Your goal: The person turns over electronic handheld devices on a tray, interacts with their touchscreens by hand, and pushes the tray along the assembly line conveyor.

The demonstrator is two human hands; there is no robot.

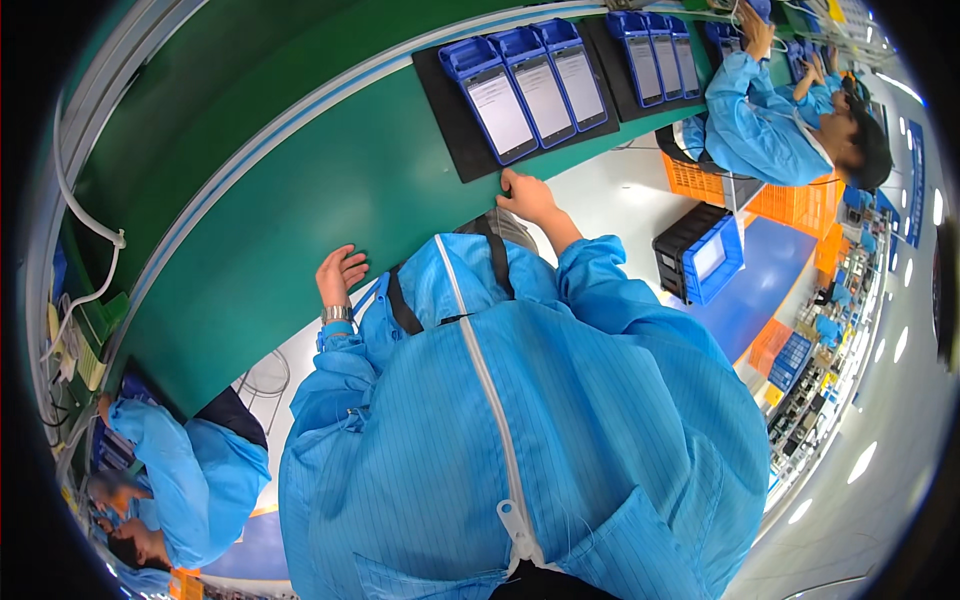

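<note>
While the three nearest devices [542,98] slant lengthwise, their heads [517,41] point away, leftward.

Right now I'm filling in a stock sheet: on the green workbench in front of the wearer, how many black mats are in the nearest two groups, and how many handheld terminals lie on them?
Blue-cased handheld terminals: 6
Black mats: 2
Total: 8

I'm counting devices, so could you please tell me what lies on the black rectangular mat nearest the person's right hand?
Three blue-cased handheld devices with lit, pale screens lie side by side. The black mat directly beneath them is covered and cannot be seen.
</note>
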